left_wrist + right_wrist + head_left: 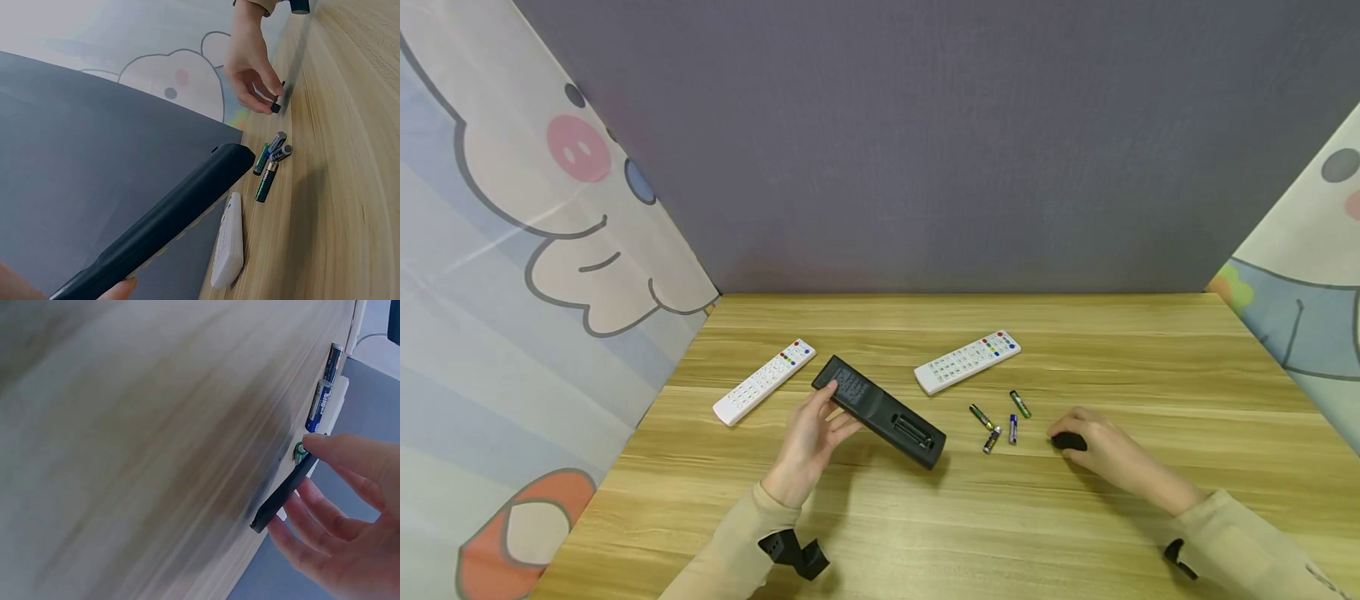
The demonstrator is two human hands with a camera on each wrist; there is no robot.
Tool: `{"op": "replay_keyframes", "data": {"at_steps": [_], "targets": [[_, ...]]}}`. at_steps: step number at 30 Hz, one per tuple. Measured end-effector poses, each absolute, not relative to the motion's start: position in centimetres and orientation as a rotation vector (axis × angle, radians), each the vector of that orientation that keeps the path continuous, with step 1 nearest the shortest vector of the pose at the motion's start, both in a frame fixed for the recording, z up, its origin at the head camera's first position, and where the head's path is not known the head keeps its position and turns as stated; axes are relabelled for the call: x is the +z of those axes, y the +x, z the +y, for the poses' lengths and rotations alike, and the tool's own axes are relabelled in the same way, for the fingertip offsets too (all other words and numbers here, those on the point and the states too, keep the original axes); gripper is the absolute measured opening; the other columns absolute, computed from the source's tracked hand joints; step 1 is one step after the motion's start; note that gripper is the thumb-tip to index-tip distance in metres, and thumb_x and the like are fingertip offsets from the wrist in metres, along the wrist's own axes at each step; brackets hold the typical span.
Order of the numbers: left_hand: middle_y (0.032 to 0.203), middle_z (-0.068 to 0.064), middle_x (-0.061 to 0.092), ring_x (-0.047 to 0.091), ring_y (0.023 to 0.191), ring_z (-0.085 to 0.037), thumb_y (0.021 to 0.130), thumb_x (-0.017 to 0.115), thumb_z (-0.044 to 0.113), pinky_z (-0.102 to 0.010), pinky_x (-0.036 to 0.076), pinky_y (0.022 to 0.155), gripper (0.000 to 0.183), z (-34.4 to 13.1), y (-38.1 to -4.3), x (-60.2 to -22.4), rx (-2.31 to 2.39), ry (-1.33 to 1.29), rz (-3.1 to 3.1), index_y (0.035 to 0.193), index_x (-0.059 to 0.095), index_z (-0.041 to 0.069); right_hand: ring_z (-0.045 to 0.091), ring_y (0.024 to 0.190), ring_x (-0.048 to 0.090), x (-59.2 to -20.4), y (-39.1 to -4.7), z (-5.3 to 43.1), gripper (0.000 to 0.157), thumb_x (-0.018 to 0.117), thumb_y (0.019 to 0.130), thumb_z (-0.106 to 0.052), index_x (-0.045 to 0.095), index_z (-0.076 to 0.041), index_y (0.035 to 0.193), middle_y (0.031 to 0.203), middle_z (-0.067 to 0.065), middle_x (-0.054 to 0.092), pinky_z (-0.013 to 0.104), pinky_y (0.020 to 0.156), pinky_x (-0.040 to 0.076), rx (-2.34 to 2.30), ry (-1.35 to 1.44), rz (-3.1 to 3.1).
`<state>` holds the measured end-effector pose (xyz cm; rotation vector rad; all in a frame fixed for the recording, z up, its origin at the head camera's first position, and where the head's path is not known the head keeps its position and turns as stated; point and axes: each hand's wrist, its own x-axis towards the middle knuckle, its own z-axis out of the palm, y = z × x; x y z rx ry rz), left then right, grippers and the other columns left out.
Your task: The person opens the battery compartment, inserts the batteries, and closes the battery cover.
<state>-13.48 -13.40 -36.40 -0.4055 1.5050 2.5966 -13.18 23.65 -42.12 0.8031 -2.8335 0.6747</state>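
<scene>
My left hand (808, 442) grips a black remote control (872, 404) by its far left part, back side up and tilted above the table. Its battery compartment (913, 431) lies uncovered at the near right end. Between thumb and fingers, my right hand (1097, 446) pinches a small black battery cover (284, 492), close over the wood. Several small batteries lie between the hands: a green-and-black one (981, 417), a green one (1020, 404), a blue one (1012, 429) and a dark one with silver (992, 439).
A white remote control (763, 382) lies left of my left hand. Farther back, a second white remote (967, 362) rests buttons up behind the batteries. The wooden table (1000, 533) ends at a grey panel (955, 150), with printed curtains (512, 333) at the sides.
</scene>
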Motion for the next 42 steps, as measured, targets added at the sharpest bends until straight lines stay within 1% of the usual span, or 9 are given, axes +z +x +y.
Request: {"op": "replay_keyframes", "data": {"at_steps": [6, 10, 22, 26, 32, 36, 39, 42], "targets": [[0.096, -0.005, 0.057, 0.062, 0.083, -0.024, 0.092, 0.045, 0.016, -0.041, 0.052, 0.079, 0.035, -13.5, -13.5, -36.4, 2.592, -0.405, 1.513, 0.122, 0.039, -0.002, 0.028, 0.085, 0.056, -42.1, -13.2, 23.8, 0.029, 0.072, 0.064, 0.005, 0.065, -0.006, 0.089, 0.091, 0.005, 0.058, 0.038, 0.068, 0.053, 0.682, 0.829, -2.861], [0.096, -0.005, 0.058, 0.062, 0.083, -0.025, 0.092, 0.045, 0.016, -0.041, 0.052, 0.078, 0.035, -13.5, -13.5, -36.5, 2.594, -0.408, 1.512, 0.121, 0.039, -0.003, 0.027, 0.083, 0.056, -42.1, -13.2, 23.8, 0.028, 0.072, 0.064, 0.004, 0.065, -0.007, 0.089, 0.09, 0.004, 0.057, 0.037, 0.067, 0.053, 0.685, 0.839, -2.873], [0.095, -0.006, 0.058, 0.062, 0.081, -0.025, 0.092, 0.047, 0.016, -0.042, 0.052, 0.078, 0.034, -13.5, -13.3, -36.5, 2.592, -0.429, 1.509, 0.119, 0.041, -0.003, 0.023, 0.08, 0.057, -42.4, -13.6, 23.9, 0.028, 0.072, 0.065, 0.004, 0.065, -0.006, 0.089, 0.088, 0.002, 0.056, 0.034, 0.065, 0.053, 0.691, 0.86, -2.878], [0.095, -0.005, 0.059, 0.062, 0.08, -0.024, 0.091, 0.047, 0.016, -0.041, 0.051, 0.079, 0.032, -13.4, -13.3, -36.5, 2.589, -0.421, 1.51, 0.117, 0.043, -0.002, 0.022, 0.08, 0.057, -42.3, -13.7, 23.9, 0.027, 0.072, 0.065, 0.002, 0.065, -0.006, 0.089, 0.088, 0.002, 0.057, 0.034, 0.066, 0.053, 0.703, 0.897, -2.854], [0.095, -0.005, 0.058, 0.062, 0.081, -0.024, 0.091, 0.048, 0.017, -0.041, 0.052, 0.078, 0.034, -13.3, -13.4, -36.4, 2.587, -0.416, 1.502, 0.118, 0.042, -0.003, 0.023, 0.084, 0.058, -41.8, -14.0, 23.7, 0.022, 0.068, 0.073, -0.004, 0.064, -0.005, 0.094, 0.092, 0.002, 0.059, 0.036, 0.072, 0.052, 0.83, 0.862, -2.912], [0.095, -0.006, 0.057, 0.062, 0.081, -0.025, 0.091, 0.048, 0.016, -0.041, 0.052, 0.078, 0.035, -13.1, -13.4, -36.3, 2.592, -0.417, 1.493, 0.119, 0.041, -0.004, 0.02, 0.082, 0.058, -41.6, -14.6, 23.4, 0.02, 0.065, 0.077, -0.006, 0.063, -0.004, 0.096, 0.092, 0.002, 0.059, 0.031, 0.069, 0.053, 0.929, 0.794, -2.969], [0.095, -0.006, 0.057, 0.062, 0.08, -0.024, 0.091, 0.048, 0.016, -0.04, 0.053, 0.077, 0.035, -13.0, -13.4, -36.3, 2.589, -0.424, 1.488, 0.119, 0.041, -0.004, 0.017, 0.08, 0.057, -41.5, -15.1, 23.2, 0.021, 0.065, 0.077, -0.006, 0.063, -0.002, 0.098, 0.091, 0.004, 0.06, 0.027, 0.066, 0.052, 0.972, 0.793, -2.968], [0.095, -0.006, 0.057, 0.062, 0.079, -0.023, 0.091, 0.047, 0.016, -0.04, 0.053, 0.076, 0.035, -13.0, -13.4, -36.4, 2.587, -0.428, 1.485, 0.119, 0.041, -0.004, 0.016, 0.078, 0.057, -41.5, -15.7, 23.0, 0.022, 0.065, 0.077, -0.005, 0.062, 0.0, 0.099, 0.091, 0.007, 0.062, 0.025, 0.065, 0.051, 1.012, 0.805, -2.95]]}}
